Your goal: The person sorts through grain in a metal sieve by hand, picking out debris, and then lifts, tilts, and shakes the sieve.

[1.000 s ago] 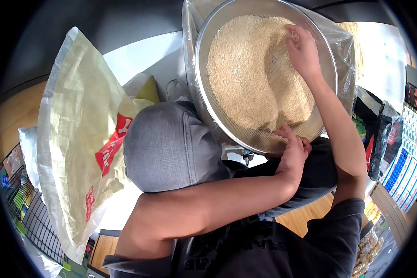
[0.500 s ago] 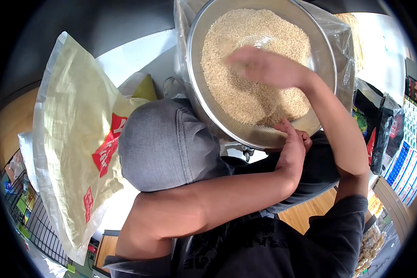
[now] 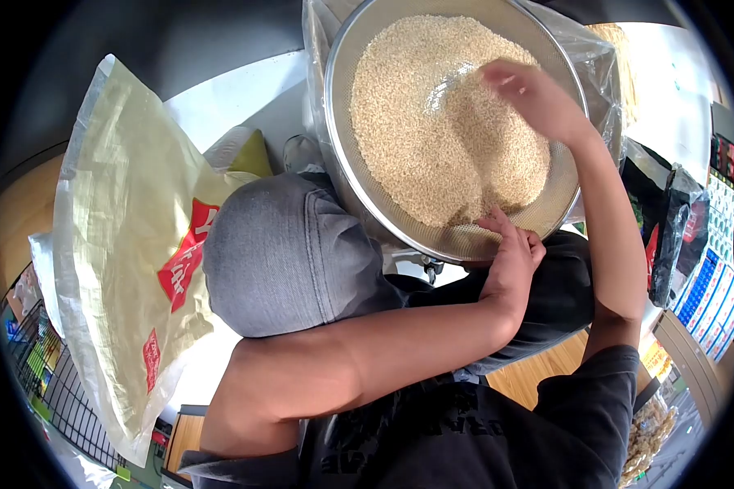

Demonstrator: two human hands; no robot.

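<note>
A wide metal mesh strainer (image 3: 332,122) holds a broad layer of pale tan grain that looks like rice (image 3: 420,90). My left hand (image 3: 512,257) grips the strainer's near rim, with its fingertips over the inner mesh close to the grain; the thumb is hidden. Above the right part of the grain hovers my right hand (image 3: 538,102), its fingers loosely spread and slightly blurred, with nothing seen in them. A bare shiny patch of mesh shows at the middle of the grain. Under the strainer, a clear plastic bag (image 3: 605,90) spreads out past its rim.
A large yellowish woven sack (image 3: 122,244) with red labels stands at my left. My grey-clad knee (image 3: 269,253) is close to the strainer. On the right are black plastic-wrapped packs (image 3: 677,228) and blue-white boxes (image 3: 709,285). A wire basket (image 3: 65,399) sits lower left.
My right hand has moved right across the strainer, from the middle of the grain toward its right side. My left hand stays on the near rim. The strainer has shifted very slightly left in view.
</note>
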